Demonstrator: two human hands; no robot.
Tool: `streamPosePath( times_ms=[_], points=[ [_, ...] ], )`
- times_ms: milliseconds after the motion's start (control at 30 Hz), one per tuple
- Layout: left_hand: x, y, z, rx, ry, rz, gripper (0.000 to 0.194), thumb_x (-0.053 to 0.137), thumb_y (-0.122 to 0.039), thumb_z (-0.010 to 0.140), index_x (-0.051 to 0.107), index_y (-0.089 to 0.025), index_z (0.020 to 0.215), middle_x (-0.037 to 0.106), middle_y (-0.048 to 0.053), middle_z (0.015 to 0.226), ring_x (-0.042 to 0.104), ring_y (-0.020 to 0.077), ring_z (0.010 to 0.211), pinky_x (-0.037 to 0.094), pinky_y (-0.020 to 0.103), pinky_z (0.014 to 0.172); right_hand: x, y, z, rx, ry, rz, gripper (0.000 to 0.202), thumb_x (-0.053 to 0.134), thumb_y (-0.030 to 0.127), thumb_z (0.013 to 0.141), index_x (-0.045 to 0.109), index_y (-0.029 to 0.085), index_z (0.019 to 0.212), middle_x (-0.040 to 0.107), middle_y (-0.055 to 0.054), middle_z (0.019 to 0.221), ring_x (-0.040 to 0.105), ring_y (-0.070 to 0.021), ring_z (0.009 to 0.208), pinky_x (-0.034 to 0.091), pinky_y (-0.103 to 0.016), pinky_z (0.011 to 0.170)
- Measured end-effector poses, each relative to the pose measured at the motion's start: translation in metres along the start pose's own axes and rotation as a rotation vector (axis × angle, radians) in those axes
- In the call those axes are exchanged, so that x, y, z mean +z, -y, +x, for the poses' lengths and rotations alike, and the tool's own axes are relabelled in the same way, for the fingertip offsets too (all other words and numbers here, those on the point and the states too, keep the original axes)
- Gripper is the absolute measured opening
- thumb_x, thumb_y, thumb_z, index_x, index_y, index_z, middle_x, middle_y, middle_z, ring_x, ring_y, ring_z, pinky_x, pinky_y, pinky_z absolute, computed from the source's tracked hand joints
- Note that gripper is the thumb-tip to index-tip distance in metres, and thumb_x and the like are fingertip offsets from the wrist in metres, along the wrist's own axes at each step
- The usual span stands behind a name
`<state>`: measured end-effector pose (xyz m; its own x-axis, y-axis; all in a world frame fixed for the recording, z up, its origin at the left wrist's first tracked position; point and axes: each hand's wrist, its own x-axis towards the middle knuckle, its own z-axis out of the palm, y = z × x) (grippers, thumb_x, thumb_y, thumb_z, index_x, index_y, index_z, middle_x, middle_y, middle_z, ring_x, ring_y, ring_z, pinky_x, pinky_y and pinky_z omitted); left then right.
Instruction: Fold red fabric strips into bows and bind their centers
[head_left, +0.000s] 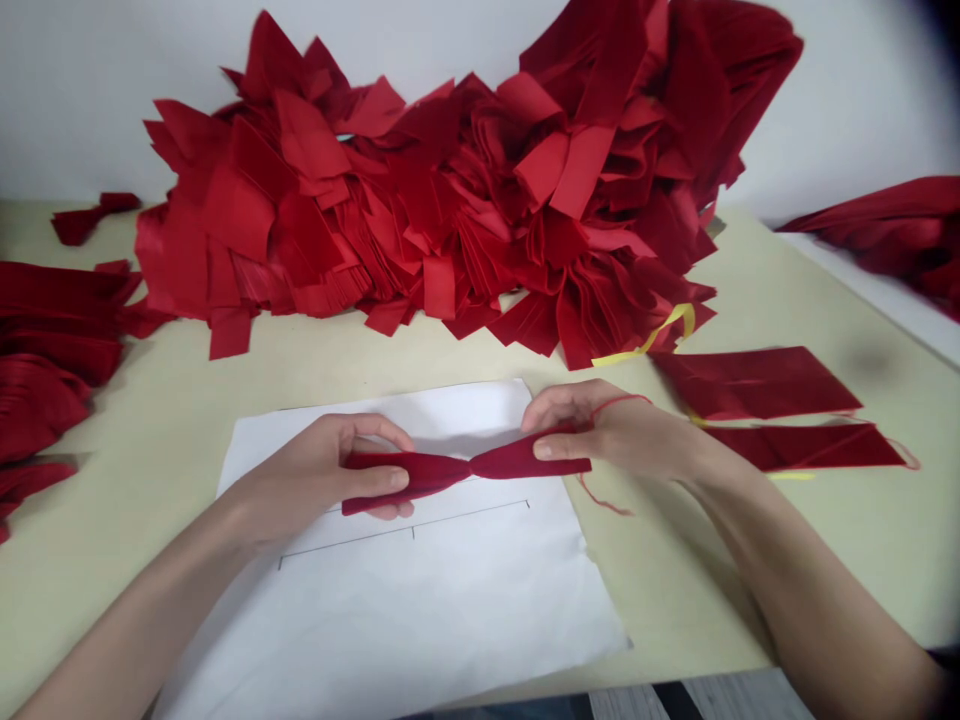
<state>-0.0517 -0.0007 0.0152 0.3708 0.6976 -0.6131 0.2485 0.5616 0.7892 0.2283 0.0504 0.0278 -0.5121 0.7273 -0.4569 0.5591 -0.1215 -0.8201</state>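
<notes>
Stretched between my two hands is a red velvet bow [439, 472], a fabric strip pinched narrow at its middle. My left hand [352, 465] grips its left end, thumb on top and fingers behind. The right end is held by my right hand [581, 432] between thumb and fingers. A thin red thread [604, 497] trails below the right hand, and more thread loops over that hand. Beneath the bow lies a white paper sheet [420, 610], marked with a ruled line and short ticks.
A large heap of red fabric pieces [427, 210] spans the back of the table. More red fabric [52, 350] lies at left, beside a small tied piece [94, 215]. Flat red strips [757, 383] and a yellow ribbon [652, 340] are at right. Further fabric [900, 225] sits far right.
</notes>
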Motion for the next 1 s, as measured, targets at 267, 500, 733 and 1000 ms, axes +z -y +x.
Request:
streamPosePath(
  times_ms=[267, 500, 733, 1000],
  points=[
    [0.003, 0.001, 0.000, 0.053, -0.013, 0.240, 0.030, 0.061, -0.037, 0.078, 0.058, -0.019, 0.102, 0.069, 0.003, 0.082, 0.064, 0.0177, 0.069, 0.047, 0.029, 0.063, 0.002, -0.002, 0.000, -0.022, -0.019, -0.159, 0.014, 0.062, 0.030, 0.073, 0.062, 0.021, 0.084, 0.060, 0.002, 0.080, 0.052, -0.0096, 0.067, 0.038, -0.021, 0.058],
    [0.002, -0.004, -0.001, -0.017, 0.001, 0.236, 0.018, 0.059, -0.033, 0.079, 0.060, -0.017, 0.089, 0.070, 0.004, 0.079, 0.066, 0.0181, 0.067, 0.048, 0.031, 0.066, 0.000, 0.000, -0.003, 0.010, -0.039, -0.150, 0.012, 0.063, 0.031, 0.073, 0.060, 0.020, 0.078, 0.055, 0.003, 0.072, 0.049, -0.0081, 0.062, 0.035, -0.021, 0.054],
    [-0.004, -0.008, -0.007, -0.020, -0.075, 0.288, 0.012, 0.062, -0.028, 0.075, 0.062, -0.018, 0.082, 0.068, 0.002, 0.073, 0.064, 0.0170, 0.068, 0.051, 0.029, 0.063, -0.006, -0.005, -0.003, -0.068, -0.091, -0.220, 0.010, 0.060, 0.029, 0.075, 0.058, 0.019, 0.078, 0.056, 0.001, 0.075, 0.050, -0.0097, 0.066, 0.036, -0.022, 0.055],
    [-0.009, -0.011, -0.008, -0.001, -0.132, 0.288, 0.019, 0.063, -0.031, 0.074, 0.062, -0.018, 0.087, 0.069, 0.005, 0.083, 0.064, 0.0189, 0.076, 0.052, 0.032, 0.071, -0.016, -0.012, -0.003, -0.048, -0.072, -0.187, 0.018, 0.061, 0.029, 0.075, 0.059, 0.021, 0.090, 0.059, 0.000, 0.081, 0.056, -0.0121, 0.071, 0.042, -0.024, 0.063]
  ],
)
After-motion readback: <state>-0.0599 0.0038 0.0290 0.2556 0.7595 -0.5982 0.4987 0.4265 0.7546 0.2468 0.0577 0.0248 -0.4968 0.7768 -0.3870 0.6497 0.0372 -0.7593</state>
